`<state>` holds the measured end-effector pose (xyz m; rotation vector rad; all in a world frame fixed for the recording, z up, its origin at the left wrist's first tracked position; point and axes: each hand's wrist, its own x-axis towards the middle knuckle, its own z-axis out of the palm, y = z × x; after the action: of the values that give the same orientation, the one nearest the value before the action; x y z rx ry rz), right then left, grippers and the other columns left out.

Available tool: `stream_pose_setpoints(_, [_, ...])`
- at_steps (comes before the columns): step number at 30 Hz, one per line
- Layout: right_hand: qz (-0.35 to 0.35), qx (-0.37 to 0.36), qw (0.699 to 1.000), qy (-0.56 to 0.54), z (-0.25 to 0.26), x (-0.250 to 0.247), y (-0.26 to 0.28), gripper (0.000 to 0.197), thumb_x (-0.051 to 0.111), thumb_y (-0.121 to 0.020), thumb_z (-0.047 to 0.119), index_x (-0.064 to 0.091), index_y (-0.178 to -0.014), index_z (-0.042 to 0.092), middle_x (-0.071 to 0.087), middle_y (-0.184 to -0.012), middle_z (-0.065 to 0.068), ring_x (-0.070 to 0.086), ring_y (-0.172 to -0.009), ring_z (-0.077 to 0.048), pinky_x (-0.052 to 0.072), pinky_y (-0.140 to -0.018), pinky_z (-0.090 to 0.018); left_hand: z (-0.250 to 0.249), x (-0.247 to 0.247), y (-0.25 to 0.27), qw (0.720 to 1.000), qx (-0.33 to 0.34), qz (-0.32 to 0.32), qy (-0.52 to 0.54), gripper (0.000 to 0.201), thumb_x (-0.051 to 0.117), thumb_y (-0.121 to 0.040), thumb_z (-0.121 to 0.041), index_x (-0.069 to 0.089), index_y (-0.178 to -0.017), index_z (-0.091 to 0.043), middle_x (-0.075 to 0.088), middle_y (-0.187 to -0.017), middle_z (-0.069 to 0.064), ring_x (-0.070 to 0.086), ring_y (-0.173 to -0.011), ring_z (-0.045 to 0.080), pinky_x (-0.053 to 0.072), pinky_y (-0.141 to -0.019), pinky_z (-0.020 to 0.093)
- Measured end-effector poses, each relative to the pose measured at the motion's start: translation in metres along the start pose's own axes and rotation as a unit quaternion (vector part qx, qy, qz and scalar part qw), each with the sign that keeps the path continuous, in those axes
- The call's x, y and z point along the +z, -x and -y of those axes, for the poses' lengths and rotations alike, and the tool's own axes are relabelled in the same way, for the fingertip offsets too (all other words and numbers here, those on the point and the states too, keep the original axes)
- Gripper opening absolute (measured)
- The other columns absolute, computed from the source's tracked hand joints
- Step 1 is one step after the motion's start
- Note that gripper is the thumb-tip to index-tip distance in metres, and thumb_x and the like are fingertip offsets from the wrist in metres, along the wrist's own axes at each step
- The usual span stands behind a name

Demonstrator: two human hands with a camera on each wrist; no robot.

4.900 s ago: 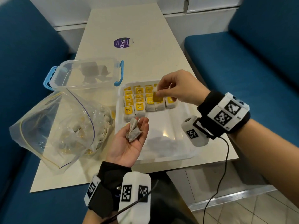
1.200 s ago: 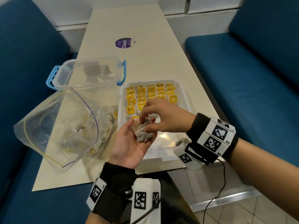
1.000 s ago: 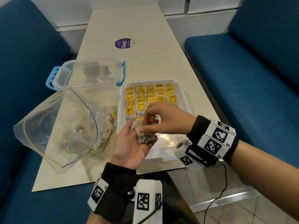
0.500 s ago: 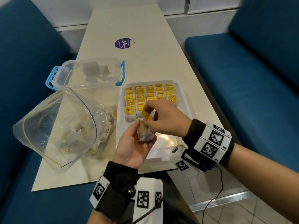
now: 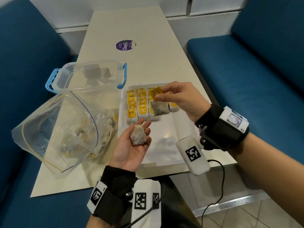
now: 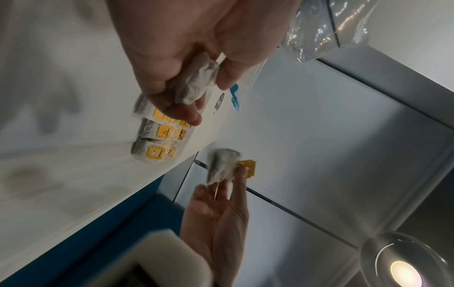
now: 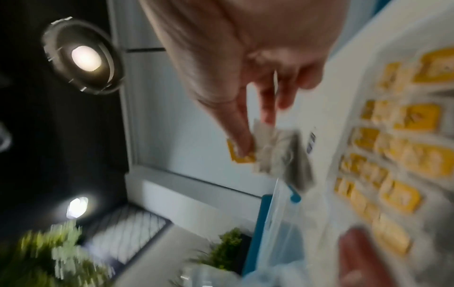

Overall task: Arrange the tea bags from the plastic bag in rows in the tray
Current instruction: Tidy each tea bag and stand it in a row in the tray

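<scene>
A white tray (image 5: 164, 135) on the table holds several tea bags with yellow tags (image 5: 137, 105) in rows at its far end. My left hand (image 5: 141, 131) is palm up over the tray's near left part and cups a crumpled tea bag (image 5: 137, 135), also seen in the left wrist view (image 6: 196, 83). My right hand (image 5: 156, 96) hovers over the rows and pinches a yellow tag (image 5: 157, 92); its tea bag (image 5: 160, 109) dangles just above the front row, blurred in the right wrist view (image 7: 282, 155). The clear plastic bag (image 5: 62, 129) with more tea bags lies left of the tray.
A clear container with blue handles (image 5: 88, 76) stands behind the plastic bag. A purple sticker (image 5: 125, 45) lies further back on the table. Blue benches (image 5: 246, 71) flank the table on both sides. The tray's near half is bare.
My right hand took one tea bag by its tag from my left palm and lifted it up and away over the rows. One tea bag stays in my left hand.
</scene>
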<state>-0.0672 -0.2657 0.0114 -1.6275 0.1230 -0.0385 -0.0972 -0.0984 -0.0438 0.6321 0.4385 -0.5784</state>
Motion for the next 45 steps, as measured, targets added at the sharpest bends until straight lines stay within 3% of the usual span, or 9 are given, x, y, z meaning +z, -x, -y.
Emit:
stream_pose_setpoints(5, [0.034, 0.022, 0.992, 0.117, -0.001, -0.008, -0.006, 0.019, 0.059, -0.088, 0.007, 0.061, -0.104, -0.002, 0.055, -0.072, -0.008, 0.054, -0.047, 0.005, 0.041, -0.045, -0.009, 0.001, -0.001, 0.0, 1.0, -0.002, -0.006, 0.002, 0.037, 0.034, -0.1, -0.024, 0.053, -0.126, -0.006, 0.065, -0.109, 0.011, 0.056, -0.073, 0.013, 0.05, -0.053, 0.017])
stream_pose_setpoints(11, [0.07, 0.093, 0.984, 0.134, -0.002, -0.016, -0.008, 0.017, 0.06, -0.085, -0.003, 0.059, -0.102, 0.0, 0.056, -0.075, -0.004, 0.061, -0.059, -0.012, 0.055, -0.059, -0.019, 0.001, -0.002, -0.001, 1.0, 0.002, -0.01, 0.006, 0.036, 0.035, -0.1, -0.023, 0.053, -0.125, -0.004, 0.065, -0.107, 0.012, 0.056, -0.071, 0.013, 0.05, -0.052, 0.018])
stream_pose_setpoints(18, [0.121, 0.067, 0.922, 0.361, -0.001, -0.017, -0.009, 0.024, 0.058, -0.082, -0.004, 0.065, -0.1, 0.01, 0.056, -0.092, 0.001, 0.054, -0.058, -0.007, 0.047, -0.048, -0.008, 0.003, -0.003, -0.002, 1.0, -0.002, -0.008, 0.002, 0.036, 0.035, -0.1, -0.023, 0.053, -0.125, -0.004, 0.066, -0.105, 0.012, 0.059, -0.068, 0.013, 0.05, -0.053, 0.018])
stream_pose_setpoints(24, [0.119, -0.004, 0.855, 0.505, -0.004, -0.017, -0.013, 0.032, 0.048, -0.088, 0.001, 0.064, -0.112, 0.015, 0.054, -0.12, -0.004, 0.043, -0.091, -0.009, 0.037, -0.074, -0.018, 0.004, -0.003, -0.002, 1.0, -0.003, -0.01, 0.002, 0.036, 0.035, -0.1, -0.023, 0.054, -0.125, -0.004, 0.066, -0.106, 0.012, 0.059, -0.069, 0.013, 0.051, -0.053, 0.018])
stream_pose_setpoints(28, [0.113, -0.013, 0.881, 0.46, -0.006, -0.017, -0.015, 0.031, 0.047, -0.088, 0.0, 0.05, -0.117, 0.012, 0.058, -0.098, -0.009, 0.045, -0.071, -0.011, 0.039, -0.058, -0.013, 0.004, -0.002, -0.002, 1.0, -0.004, -0.008, 0.001, 0.036, 0.034, -0.1, -0.023, 0.054, -0.124, -0.005, 0.066, -0.107, 0.011, 0.058, -0.068, 0.012, 0.05, -0.053, 0.017])
stream_pose_setpoints(31, [0.106, -0.033, 0.922, 0.371, -0.007, -0.017, -0.017, 0.028, 0.045, -0.086, -0.004, 0.043, -0.096, 0.022, 0.06, -0.101, -0.022, 0.055, -0.079, -0.027, 0.05, -0.068, -0.032, 0.004, -0.002, -0.002, 1.0, -0.007, -0.009, 0.001, 0.036, 0.035, -0.1, -0.023, 0.054, -0.125, -0.005, 0.065, -0.108, 0.011, 0.058, -0.069, 0.012, 0.051, -0.053, 0.017])
stream_pose_setpoints(35, [0.069, -0.031, 0.949, 0.307, -0.007, -0.018, -0.022, 0.032, 0.04, -0.084, -0.008, 0.058, -0.076, 0.017, 0.061, -0.082, 0.0, 0.058, -0.082, -0.018, 0.051, -0.078, -0.03, 0.005, -0.002, -0.002, 1.0, -0.008, -0.009, 0.003, 0.036, 0.035, -0.1, -0.023, 0.054, -0.125, -0.004, 0.066, -0.107, 0.012, 0.058, -0.068, 0.013, 0.05, -0.053, 0.018])
stream_pose_setpoints(39, [0.135, -0.014, 0.949, 0.286, -0.002, -0.018, -0.018, 0.014, 0.062, -0.079, -0.003, 0.066, -0.084, 0.01, 0.062, -0.084, 0.002, 0.055, -0.077, 0.0, 0.045, -0.078, -0.016, 0.004, -0.001, -0.001, 1.0, -0.007, -0.005, 0.002, 0.036, 0.034, -0.1, -0.023, 0.054, -0.125, -0.005, 0.066, -0.106, 0.011, 0.058, -0.07, 0.012, 0.05, -0.054, 0.017])
stream_pose_setpoints(45, [0.048, -0.038, 0.942, 0.33, -0.01, -0.017, -0.022, 0.038, 0.062, -0.078, -0.003, 0.05, -0.11, 0.015, 0.054, -0.092, -0.008, 0.057, -0.083, -0.022, 0.051, -0.072, -0.027, 0.004, 0.0, -0.002, 1.0, -0.008, -0.006, 0.003, 0.036, 0.035, -0.1, -0.023, 0.054, -0.125, -0.005, 0.066, -0.107, 0.012, 0.059, -0.067, 0.013, 0.05, -0.053, 0.018])
